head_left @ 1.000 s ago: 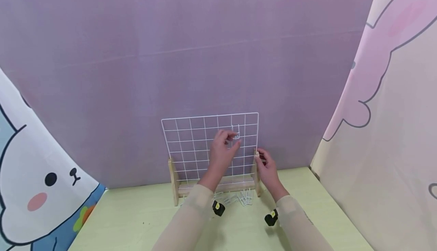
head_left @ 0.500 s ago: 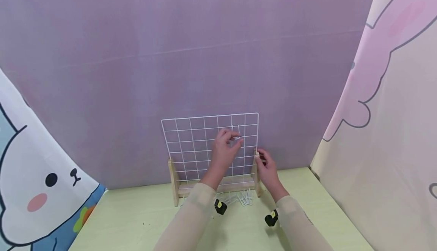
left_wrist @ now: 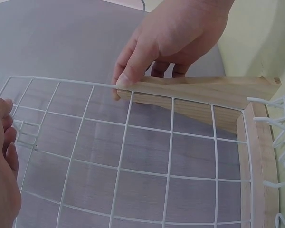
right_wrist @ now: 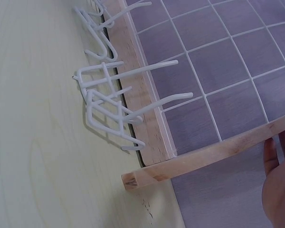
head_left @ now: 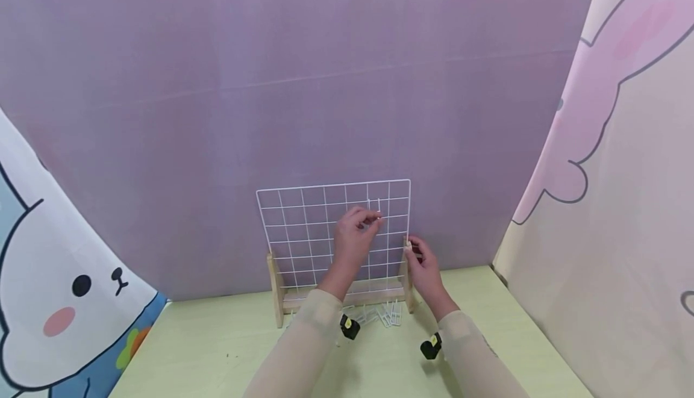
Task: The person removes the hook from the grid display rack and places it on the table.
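Observation:
A white wire grid panel (head_left: 325, 186) stands upright in a wooden stand (head_left: 276, 289). My left hand (head_left: 353, 241) is at the panel's upper right, thumb and fingertips pinching a small white wire hook (left_wrist: 28, 134) that sits against the grid. The fingers cover much of the hook in the head view. My right hand (head_left: 426, 270) grips the top of the stand's right post (left_wrist: 204, 90), with its thumb at the panel's side wire. In the right wrist view, only part of that hand (right_wrist: 280, 190) shows beside the post.
Several loose white wire hooks (right_wrist: 104, 102) lie on the pale table (head_left: 206, 344) in front of the stand's base bar (right_wrist: 154, 137). A purple backdrop (head_left: 325, 85) hangs behind the panel. Printed cloths stand at both sides. Black wrist cameras (head_left: 350, 327) sit below both hands.
My left thumb has come up to meet the fingertips at the hook, which the fingers now cover more. The left hand has shifted slightly. My right hand stays on the post.

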The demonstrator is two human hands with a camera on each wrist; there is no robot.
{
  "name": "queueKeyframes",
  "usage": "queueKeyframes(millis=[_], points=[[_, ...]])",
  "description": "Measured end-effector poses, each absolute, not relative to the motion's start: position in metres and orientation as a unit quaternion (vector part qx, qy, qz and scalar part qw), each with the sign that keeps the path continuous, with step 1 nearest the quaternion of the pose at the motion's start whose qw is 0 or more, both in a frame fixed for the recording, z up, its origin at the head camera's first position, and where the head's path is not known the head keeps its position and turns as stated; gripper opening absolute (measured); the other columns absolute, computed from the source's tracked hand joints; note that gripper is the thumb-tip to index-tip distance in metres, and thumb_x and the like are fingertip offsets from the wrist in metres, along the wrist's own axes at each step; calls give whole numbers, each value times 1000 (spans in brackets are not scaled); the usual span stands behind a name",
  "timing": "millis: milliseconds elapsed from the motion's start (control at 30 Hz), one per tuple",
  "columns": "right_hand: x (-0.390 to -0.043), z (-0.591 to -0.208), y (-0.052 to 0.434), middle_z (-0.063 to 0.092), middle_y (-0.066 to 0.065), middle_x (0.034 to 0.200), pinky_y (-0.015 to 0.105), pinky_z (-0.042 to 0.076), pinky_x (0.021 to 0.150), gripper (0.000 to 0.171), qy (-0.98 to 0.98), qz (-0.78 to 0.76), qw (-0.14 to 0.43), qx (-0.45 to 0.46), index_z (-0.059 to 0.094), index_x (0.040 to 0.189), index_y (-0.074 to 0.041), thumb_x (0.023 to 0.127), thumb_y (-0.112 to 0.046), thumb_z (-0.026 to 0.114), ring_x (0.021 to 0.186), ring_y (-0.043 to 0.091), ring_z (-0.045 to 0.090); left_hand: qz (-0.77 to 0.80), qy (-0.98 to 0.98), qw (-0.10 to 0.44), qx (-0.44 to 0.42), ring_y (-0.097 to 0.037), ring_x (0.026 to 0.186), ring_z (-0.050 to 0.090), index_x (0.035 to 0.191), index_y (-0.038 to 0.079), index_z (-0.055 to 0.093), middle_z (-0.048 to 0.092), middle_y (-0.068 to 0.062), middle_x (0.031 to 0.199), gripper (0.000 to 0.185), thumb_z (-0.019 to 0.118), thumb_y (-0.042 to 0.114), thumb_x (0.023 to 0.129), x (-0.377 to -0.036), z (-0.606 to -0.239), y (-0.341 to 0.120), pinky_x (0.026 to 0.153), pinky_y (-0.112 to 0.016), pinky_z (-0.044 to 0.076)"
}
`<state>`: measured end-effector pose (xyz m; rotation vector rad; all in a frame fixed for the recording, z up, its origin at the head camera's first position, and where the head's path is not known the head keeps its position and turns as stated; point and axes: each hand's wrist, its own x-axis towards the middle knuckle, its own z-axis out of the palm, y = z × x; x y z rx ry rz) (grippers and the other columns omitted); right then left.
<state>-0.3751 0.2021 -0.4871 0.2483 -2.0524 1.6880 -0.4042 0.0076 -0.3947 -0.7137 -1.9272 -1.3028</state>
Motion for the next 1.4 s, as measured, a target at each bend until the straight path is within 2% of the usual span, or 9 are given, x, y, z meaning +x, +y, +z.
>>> queueKeyframes(millis=[133, 300, 467, 633, 933, 1200, 1400], points=[[-383, -495, 203, 67, 27, 133, 21, 55, 89, 36, -744, 618, 238, 89, 59, 149, 6, 114, -4, 59, 108, 17, 61, -495, -744, 354, -274, -12, 87, 72, 102, 12, 87, 74, 4, 94, 7, 89, 15, 97, -404, -394, 7, 77, -30, 62], [-404, -517, 207, 65, 26, 136, 19, 52, 90, 36, -744, 616, 247, 75, 59, 151, 0, 116, -6, 57, 111, 19, 59, -490, -747, 358, -272, -13, 88, 72, 103, 11, 87, 75, 3, 96, 8, 89, 16, 97, -404, -392, 8, 78, -28, 63], [-408, -523, 207, 67, 23, 134, 18, 52, 88, 35, -748, 607, 258, 73, 61, 149, -2, 115, -7, 59, 111, 18, 60, -474, -749, 371, -277, -14, 91, 73, 103, 11, 87, 78, 2, 98, 8, 90, 12, 95, -406, -389, 7, 80, -30, 63], [-400, -514, 204, 66, 27, 132, 18, 54, 86, 36, -743, 614, 256, 78, 59, 150, 4, 114, -3, 58, 109, 21, 61, -474, -741, 388, -276, -16, 93, 74, 102, 11, 88, 79, 2, 99, 10, 90, 8, 93, -407, -383, 6, 80, -31, 63], [-378, -487, 201, 68, 25, 130, 20, 55, 88, 36, -747, 611, 244, 93, 60, 148, 7, 113, -3, 60, 107, 16, 61, -481, -727, 397, -287, -14, 89, 73, 102, 10, 88, 79, 3, 97, 10, 91, 6, 93, -407, -375, 4, 79, -29, 62], [-381, -490, 203, 67, 26, 132, 22, 55, 87, 37, -744, 618, 234, 95, 59, 149, 8, 114, -3, 60, 108, 21, 61, -531, -707, 369, -286, -12, 86, 70, 101, 11, 88, 78, 4, 95, 5, 89, 11, 96, -400, -374, 0, 75, -26, 59], [-380, -489, 203, 67, 25, 133, 22, 55, 89, 38, -747, 618, 225, 91, 58, 150, 6, 114, -5, 59, 111, 21, 60, -566, -696, 338, -283, -14, 81, 69, 99, 8, 87, 79, 0, 94, 4, 88, 6, 95, -394, -375, -5, 73, -25, 58]])
